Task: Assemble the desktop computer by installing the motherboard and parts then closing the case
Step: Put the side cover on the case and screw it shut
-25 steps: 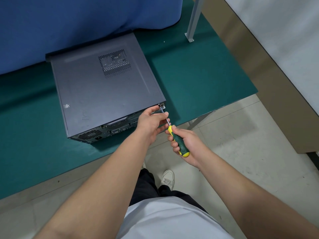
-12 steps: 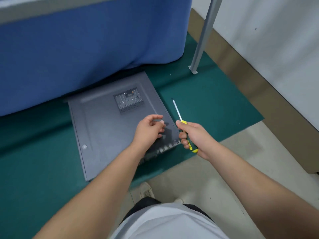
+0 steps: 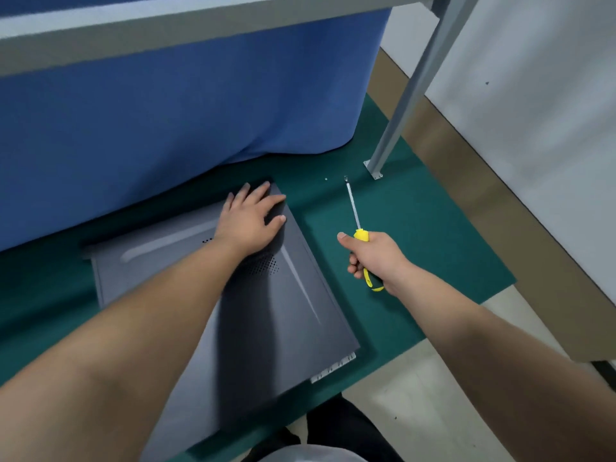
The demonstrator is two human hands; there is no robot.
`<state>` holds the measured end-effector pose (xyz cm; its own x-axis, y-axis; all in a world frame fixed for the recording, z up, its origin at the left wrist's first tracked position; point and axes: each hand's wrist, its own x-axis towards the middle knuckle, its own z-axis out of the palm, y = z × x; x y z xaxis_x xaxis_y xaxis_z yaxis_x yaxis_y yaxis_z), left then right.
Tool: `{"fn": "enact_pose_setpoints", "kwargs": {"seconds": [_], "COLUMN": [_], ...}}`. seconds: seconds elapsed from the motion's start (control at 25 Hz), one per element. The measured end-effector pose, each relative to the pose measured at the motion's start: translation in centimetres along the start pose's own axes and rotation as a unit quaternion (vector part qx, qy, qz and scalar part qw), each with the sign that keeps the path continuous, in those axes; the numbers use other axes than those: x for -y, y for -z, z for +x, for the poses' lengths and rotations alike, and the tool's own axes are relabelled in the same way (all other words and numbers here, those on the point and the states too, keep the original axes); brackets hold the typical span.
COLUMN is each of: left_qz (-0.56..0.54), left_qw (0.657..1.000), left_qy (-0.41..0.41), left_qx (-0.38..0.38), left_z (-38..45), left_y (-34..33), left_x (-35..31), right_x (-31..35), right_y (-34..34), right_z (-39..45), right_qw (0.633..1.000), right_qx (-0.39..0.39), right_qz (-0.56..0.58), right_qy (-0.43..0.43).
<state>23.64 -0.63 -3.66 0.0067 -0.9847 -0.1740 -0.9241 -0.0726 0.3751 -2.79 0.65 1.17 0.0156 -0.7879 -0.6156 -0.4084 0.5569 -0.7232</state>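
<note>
The grey computer case [image 3: 286, 315] lies flat on the green table mat [image 3: 416, 248], its side panel on top with a vent grille near the middle. My left hand [image 3: 253, 218] rests on the case's far right corner with its fingers spread. To the right of the case, above the mat, my right hand [image 3: 373, 258] grips a screwdriver [image 3: 358, 228] by its yellow and green handle. The metal shaft points away from me.
A blue cloth [image 3: 173, 135] hangs just behind the case, under a grey shelf edge. A grey metal post [image 3: 400, 118] stands bolted to the mat at the back right. A tiny speck [image 3: 326, 178] lies on the mat near the screwdriver tip. Pale floor lies below the table's front edge.
My left hand left the case's near right corner and reached to its far right corner. My right hand drew the screwdriver away from the case and out over the mat. The camera moved closer.
</note>
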Motion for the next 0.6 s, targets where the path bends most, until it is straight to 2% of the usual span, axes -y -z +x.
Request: {"fn": "enact_pose_setpoints", "kwargs": {"seconds": [0.2,0.32,0.6], "left_qz": [0.077,0.089,0.094], "left_qw": [0.992,0.986,0.979], "left_qy": [0.019,0.008,0.002], "left_qx": [-0.098,-0.140,-0.181], "left_z": [2.5,2.8,3.3], "left_y": [-2.0,-2.6,-3.1], "left_x": [0.1,0.2,0.5], "right_x": [1.4,3.1,6.0], "right_y": [1.1,1.2,-2.1], "right_z": [10.2,17.5,29.2], "right_qw": [0.999,0.993,0.958], "right_qx": [-0.022,-0.064,-0.104], "right_qz": [-0.028,-0.093,-0.257], "right_qy": [-0.024,-0.013,0.078]}}
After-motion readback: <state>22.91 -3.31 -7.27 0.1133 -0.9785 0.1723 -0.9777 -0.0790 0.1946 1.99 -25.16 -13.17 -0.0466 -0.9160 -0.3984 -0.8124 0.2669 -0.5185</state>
